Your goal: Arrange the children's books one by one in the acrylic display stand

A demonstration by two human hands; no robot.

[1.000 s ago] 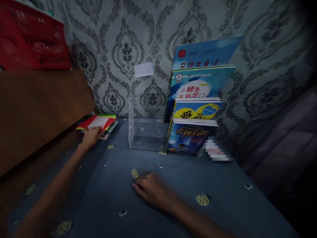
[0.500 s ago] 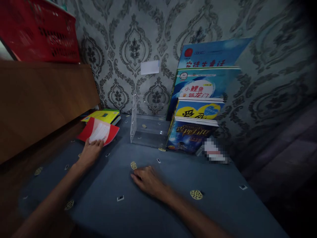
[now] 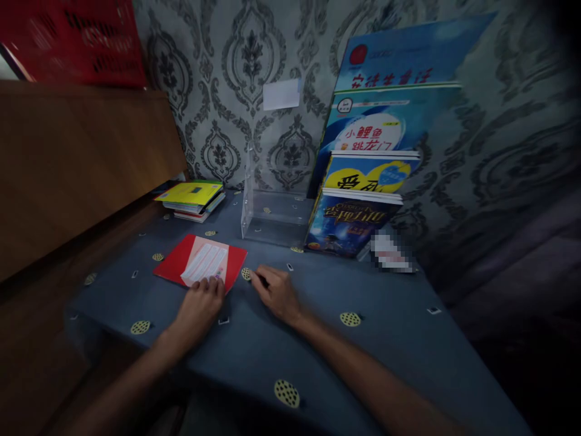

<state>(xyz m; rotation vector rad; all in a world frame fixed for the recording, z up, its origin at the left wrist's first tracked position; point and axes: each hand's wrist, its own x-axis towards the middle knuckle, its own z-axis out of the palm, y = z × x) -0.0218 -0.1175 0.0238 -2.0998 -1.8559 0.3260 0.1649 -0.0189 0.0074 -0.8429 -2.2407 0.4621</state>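
A thin red book (image 3: 170, 264) with a pale panel and printed text on its cover is tilted slightly above the cloth. My left hand (image 3: 202, 306) grips its near edge, fingers on top and the thumb hidden. Just right of the book, my right hand (image 3: 276, 293) rests low over the table, loosely curled, with a gap between thumb and forefinger and nothing seen in it. Behind them stands a clear acrylic rack (image 3: 276, 233). In its right side, picture books stand in rising tiers, with a dark blue book (image 3: 349, 224) in front and a tall blue book (image 3: 408, 51) at the back.
A stack of books (image 3: 190, 195), yellow on top, lies at the back left. A white label (image 3: 281, 95) is above the rack. A wooden cabinet (image 3: 82, 175) bears a red basket (image 3: 91, 42). The patterned blue cloth (image 3: 318, 351) covers the table; a blurred-out item (image 3: 391, 251) lies at right.
My left hand has brought the red book away from the stack, rightward and nearer to me. My right hand stays close to its place. The view has shifted downward.
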